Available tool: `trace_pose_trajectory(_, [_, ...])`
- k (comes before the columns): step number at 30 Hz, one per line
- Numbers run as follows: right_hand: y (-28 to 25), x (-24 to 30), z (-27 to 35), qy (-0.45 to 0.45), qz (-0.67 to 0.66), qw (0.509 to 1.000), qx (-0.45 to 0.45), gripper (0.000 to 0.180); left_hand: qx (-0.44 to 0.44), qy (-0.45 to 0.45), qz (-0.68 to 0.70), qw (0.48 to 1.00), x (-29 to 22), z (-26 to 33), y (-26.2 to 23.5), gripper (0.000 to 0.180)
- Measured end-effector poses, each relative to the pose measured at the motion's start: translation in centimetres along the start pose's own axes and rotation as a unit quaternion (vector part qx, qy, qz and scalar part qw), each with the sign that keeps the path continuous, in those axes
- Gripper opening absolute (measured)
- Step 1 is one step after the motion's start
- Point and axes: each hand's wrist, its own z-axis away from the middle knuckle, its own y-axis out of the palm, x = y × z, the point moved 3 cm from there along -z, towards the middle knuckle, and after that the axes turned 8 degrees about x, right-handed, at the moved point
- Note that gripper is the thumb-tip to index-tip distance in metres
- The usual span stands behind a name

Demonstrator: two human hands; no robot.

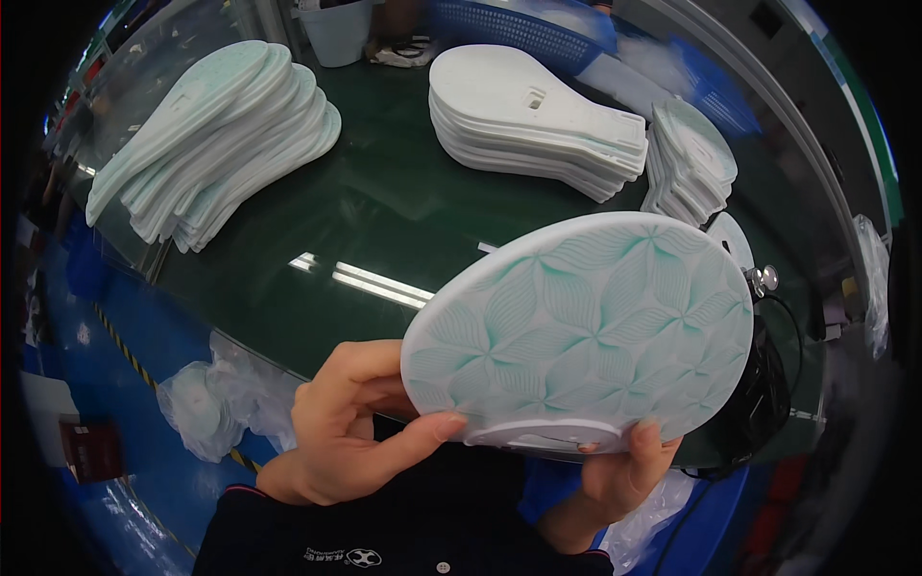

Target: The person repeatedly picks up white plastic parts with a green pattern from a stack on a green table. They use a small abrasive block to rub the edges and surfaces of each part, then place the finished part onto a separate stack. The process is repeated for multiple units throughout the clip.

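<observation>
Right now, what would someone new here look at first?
Probably the big white panel with green leafy patterns, right of centre, held by the left hand and right hand. Next, perhaps, the fanned stack of pale pieces at the far left of the dark green table.

A white oval panel is tilted, its green petal-patterned face showing, lower edge between fingers.

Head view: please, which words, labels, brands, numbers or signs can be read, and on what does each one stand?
Black fabric shirt: a small white emblem with lettering beside it, wording not copied here.
White oval panel with green leaf pattern: no lettering seen on its patterned face.
Dark red rectangular box: any print is too small and blurred to read.
</observation>
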Motion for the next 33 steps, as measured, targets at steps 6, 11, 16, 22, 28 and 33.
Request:
trace_pose_trajectory(6, [-0.5, -0.1, 0.3, 0.037, -0.236, 0.964, -0.115, 0.065, 0.016, 0.005, 0.019, 1.0, -0.6, 0.4, -0.7, 0.024])
trace_pose_trajectory(11, [-0.3, 0.9, 0.2, -0.081, 0.172, 0.965, -0.179, 0.072, 0.008, 0.025, 0.052, 0.998, -0.8, 0.5, -0.7, 0.019])
trace_pose_trajectory(16, [-0.8, 0.3, 1.0, -0.125, 0.378, 0.911, -0.108, 0.077, 0.007, 0.031, 0.017, 0.999, -1.0, 0.7, -1.1, 0.019])
trace_pose_trajectory(22, [-0.9, 0.1, 0.7, -0.118, 0.003, 0.992, -0.051, 0.046, 0.005, 0.042, 0.028, 0.999, -1.0, 0.6, -0.9, 0.019])
trace_pose_trajectory(28, [-1.1, -0.1, 0.6, -0.118, -0.065, 0.99, -0.035, 0.043, -0.006, 0.033, 0.048, 0.998, -0.9, 0.7, -0.7, 0.021])
trace_pose_trajectory(33, [-0.7, 0.1, 0.8, -0.101, 0.07, 0.988, -0.093, 0.045, 0.002, 0.03, 0.087, 0.996, -0.4, 0.2, -0.2, 0.031])
